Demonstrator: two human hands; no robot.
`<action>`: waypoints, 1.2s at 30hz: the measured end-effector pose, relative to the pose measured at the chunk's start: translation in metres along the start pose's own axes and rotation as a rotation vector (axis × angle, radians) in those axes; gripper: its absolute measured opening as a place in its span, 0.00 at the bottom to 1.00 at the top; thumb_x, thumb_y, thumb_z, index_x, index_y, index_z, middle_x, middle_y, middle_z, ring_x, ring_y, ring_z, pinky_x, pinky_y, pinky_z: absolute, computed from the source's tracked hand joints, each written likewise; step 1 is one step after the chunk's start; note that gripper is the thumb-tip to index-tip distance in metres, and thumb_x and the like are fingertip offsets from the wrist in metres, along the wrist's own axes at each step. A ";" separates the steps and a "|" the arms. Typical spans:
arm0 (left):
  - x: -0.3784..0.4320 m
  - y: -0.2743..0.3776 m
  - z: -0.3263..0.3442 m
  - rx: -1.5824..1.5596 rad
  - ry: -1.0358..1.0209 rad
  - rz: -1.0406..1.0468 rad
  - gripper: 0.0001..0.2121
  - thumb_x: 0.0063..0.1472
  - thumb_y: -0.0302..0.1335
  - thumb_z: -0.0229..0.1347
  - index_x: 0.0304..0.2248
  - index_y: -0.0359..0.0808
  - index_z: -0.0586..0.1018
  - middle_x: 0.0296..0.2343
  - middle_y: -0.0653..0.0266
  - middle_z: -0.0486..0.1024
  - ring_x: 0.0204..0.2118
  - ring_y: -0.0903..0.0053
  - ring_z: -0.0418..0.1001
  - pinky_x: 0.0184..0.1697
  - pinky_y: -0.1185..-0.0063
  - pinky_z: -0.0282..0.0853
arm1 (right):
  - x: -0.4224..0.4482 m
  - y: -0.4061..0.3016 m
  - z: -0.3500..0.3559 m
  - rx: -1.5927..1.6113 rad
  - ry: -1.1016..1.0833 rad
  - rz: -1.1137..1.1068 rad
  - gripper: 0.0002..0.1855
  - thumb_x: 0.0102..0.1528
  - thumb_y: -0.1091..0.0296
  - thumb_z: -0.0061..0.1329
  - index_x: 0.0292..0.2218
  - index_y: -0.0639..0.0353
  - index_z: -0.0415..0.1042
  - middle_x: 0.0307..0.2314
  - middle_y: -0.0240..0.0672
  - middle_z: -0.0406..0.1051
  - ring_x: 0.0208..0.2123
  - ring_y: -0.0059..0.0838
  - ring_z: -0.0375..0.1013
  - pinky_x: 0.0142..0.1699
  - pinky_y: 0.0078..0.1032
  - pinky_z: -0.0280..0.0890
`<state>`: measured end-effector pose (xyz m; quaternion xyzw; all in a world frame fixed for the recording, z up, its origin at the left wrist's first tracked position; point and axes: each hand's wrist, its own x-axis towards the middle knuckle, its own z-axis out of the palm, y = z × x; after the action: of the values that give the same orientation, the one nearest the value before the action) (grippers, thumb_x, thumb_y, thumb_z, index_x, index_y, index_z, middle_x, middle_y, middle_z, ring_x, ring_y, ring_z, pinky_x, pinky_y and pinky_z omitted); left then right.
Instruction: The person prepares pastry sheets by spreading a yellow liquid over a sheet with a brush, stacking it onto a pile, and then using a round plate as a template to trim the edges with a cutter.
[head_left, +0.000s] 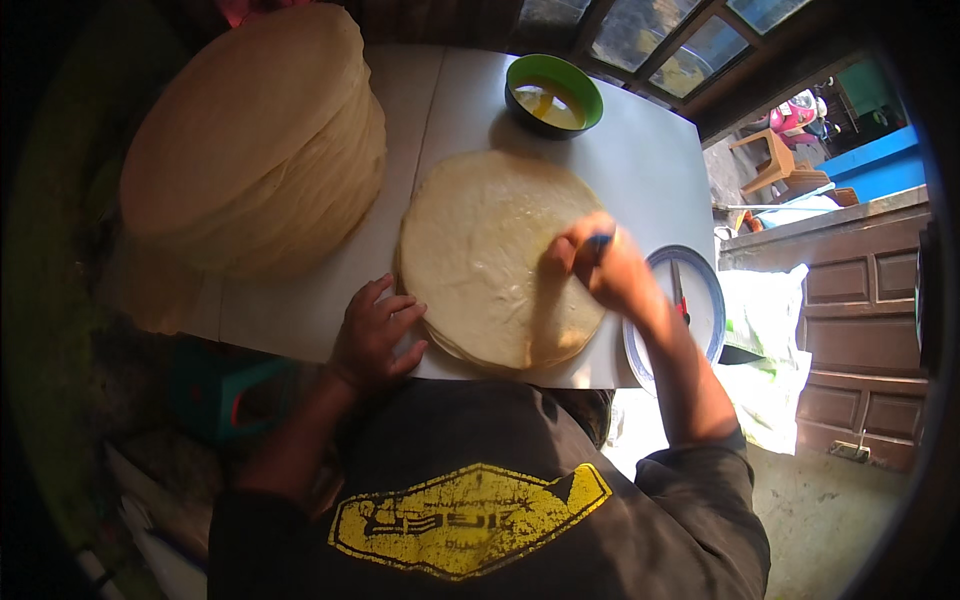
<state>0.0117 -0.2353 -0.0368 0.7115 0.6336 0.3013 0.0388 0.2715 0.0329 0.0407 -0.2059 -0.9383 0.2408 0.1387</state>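
A low pile of round, thin dough sheets (480, 247) lies flat on the pale table (656, 180) before me, and wet, shiny patches show on its top. Over the pile's right half is my right hand (611, 274), blurred and closed around a small blue-handled tool (601, 240). The tool's working end is hidden, so I cannot tell its kind. My left hand (379, 330) rests at the table's near edge with fingers spread, close against the pile's left rim and holding nothing. Behind the pile, a green bowl (555, 96) holds yellowish liquid.
A tall stack of round dough sheets (255, 142) stands at the left. On the right, a blue-rimmed white plate (637, 360) carries a red-handled knife (679, 289). White plastic bags (761, 360) stand beyond the plate. A green plastic stool (217, 397) is below the table's left side.
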 end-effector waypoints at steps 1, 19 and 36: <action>0.000 0.000 0.001 0.013 -0.001 0.001 0.24 0.49 0.37 0.65 0.47 0.40 0.79 0.45 0.59 0.75 0.59 0.50 0.62 0.63 0.59 0.58 | 0.020 0.013 -0.008 -0.013 0.041 0.247 0.10 0.59 0.68 0.49 0.25 0.58 0.71 0.25 0.45 0.72 0.29 0.50 0.69 0.31 0.43 0.64; -0.029 -0.018 -0.076 0.323 0.400 0.084 0.17 0.51 0.36 0.63 0.40 0.42 0.81 0.40 0.61 0.79 0.46 0.60 0.76 0.58 0.57 0.63 | 0.056 -0.058 0.061 0.144 0.022 -0.423 0.06 0.50 0.71 0.55 0.33 0.51 0.75 0.31 0.38 0.71 0.36 0.45 0.74 0.39 0.38 0.70; 0.036 -0.077 -0.243 0.668 0.082 -0.006 0.21 0.59 0.28 0.61 0.52 0.36 0.76 0.50 0.54 0.73 0.55 0.55 0.69 0.60 0.63 0.62 | -0.002 -0.006 0.016 -0.172 0.448 0.187 0.06 0.54 0.69 0.51 0.26 0.56 0.74 0.24 0.47 0.71 0.29 0.50 0.72 0.36 0.43 0.69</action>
<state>-0.1716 -0.2665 0.1411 0.6704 0.7004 0.1053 -0.2214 0.2654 0.0209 0.0303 -0.3511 -0.8780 0.1205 0.3022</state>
